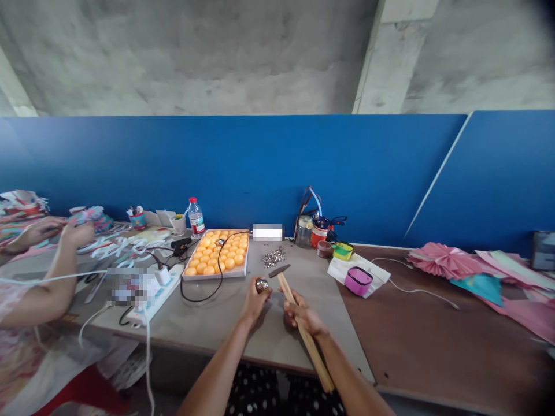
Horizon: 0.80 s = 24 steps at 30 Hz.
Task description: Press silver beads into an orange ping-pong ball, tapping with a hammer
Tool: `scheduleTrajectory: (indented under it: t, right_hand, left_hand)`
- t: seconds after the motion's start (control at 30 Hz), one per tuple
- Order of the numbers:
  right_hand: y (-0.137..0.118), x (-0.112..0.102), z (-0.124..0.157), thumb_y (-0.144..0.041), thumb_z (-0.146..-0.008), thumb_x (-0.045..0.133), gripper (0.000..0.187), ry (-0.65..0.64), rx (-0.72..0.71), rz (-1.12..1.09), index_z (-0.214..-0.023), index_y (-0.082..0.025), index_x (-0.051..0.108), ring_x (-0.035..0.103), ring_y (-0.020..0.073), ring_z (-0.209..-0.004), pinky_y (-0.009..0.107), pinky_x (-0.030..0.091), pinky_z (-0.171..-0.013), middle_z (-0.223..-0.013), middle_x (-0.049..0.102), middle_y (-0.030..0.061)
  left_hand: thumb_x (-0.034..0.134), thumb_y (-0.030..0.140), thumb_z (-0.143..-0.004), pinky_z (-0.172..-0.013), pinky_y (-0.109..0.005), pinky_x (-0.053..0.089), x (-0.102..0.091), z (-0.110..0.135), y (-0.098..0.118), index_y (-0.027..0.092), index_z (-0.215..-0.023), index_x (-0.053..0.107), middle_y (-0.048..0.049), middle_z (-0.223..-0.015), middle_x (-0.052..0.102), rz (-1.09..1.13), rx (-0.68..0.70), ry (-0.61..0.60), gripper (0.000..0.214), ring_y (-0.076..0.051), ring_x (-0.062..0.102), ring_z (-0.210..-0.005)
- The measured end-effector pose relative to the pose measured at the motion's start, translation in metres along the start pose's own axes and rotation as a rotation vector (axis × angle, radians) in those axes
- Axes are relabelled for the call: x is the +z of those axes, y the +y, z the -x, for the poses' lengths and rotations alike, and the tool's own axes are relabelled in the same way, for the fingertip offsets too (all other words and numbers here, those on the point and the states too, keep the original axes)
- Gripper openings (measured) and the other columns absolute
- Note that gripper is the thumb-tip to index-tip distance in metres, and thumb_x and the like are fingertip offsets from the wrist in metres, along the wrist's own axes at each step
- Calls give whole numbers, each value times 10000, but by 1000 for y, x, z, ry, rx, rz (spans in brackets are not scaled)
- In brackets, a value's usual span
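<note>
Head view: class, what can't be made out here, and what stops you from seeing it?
All in the head view:
Shiny ball: underside hidden by the left hand.
Hammer: part of its handle covered by the right hand.
Metal pieces: too small to count.
Patch beside the power strip: pixelated, contents unreadable.
Dark object: cut off by the right edge.

A brown table (416, 341) bears a grey covering (342, 329). On that lie a tray (217, 277) of orange balls (208, 270), scattered small metal pieces (274, 258) and a white power strip (167, 292); pink paper (442, 260) sits on the brown right side.
</note>
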State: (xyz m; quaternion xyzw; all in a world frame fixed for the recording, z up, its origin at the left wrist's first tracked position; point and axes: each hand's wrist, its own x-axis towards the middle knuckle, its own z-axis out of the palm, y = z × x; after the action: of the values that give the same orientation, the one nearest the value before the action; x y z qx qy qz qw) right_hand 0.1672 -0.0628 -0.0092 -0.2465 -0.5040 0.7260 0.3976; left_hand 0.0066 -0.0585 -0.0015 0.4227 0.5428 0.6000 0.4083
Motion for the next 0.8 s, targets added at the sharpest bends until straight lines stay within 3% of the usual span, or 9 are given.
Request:
scheduleTrajectory:
  t: [0.1, 0.27, 0.37, 0.57, 0.7, 0.8]
  right_hand:
    - [0, 2, 0, -440, -655, 705, 666, -39, 9, 55, -1199, -154, 448, 351, 33, -327, 163, 224, -337, -508, 436, -102]
    - [-2, 5, 0, -478, -644, 701, 691, 29, -14, 20, -1204, -171, 437, 313, 22, -317, 161, 204, -341, -504, 401, -116]
    - [-4, 4, 0, -504, -648, 690, 685, -23, 25, 110, -1184, -157, 442, 327, 34, -314, 167, 198, -329, -495, 419, -108]
    - [-7, 4, 2, -489, -642, 692, 663, 43, 2, 46, -1161, -171, 428, 319, 19, -324, 164, 200, -354, -514, 407, -114]
    - [-4, 4, 1, -499, -646, 687, 645, 1, 49, 123, -1139, -164, 443, 338, 36, -326, 170, 203, -339, -496, 431, -106]
    - [-1, 1, -2, -480, -635, 694, 615, 8, 52, 30, -1109, -171, 452, 339, 33, -321, 170, 207, -344, -500, 433, -107]
  left_hand:
    - [596, 195, -617, -545, -227, 388, -2, -3, -4, 181, -949, 466, 57, -619, 505, 54, -11, -39, 358, -98, 486, -533]
    - [604, 175, -586, -574, -239, 395, -5, -7, -12, 186, -966, 465, 52, -645, 509, 130, -31, -63, 405, -111, 514, -574]
    - [595, 162, -574, -572, -233, 391, -5, -9, -14, 192, -949, 471, 57, -635, 494, 132, -41, -67, 396, -105, 499, -566]
    - [601, 156, -563, -535, -218, 365, -5, -9, -11, 191, -935, 470, 71, -612, 474, 182, -68, -54, 396, -87, 465, -533]
    - [636, 152, -546, -517, -214, 360, -4, -8, -8, 188, -874, 479, 70, -599, 489, 241, -83, -40, 365, -83, 474, -517]
    - [692, 195, -545, -504, -202, 360, -6, -8, -4, 186, -829, 471, 73, -582, 494, 369, -124, -44, 361, -78, 487, -506]
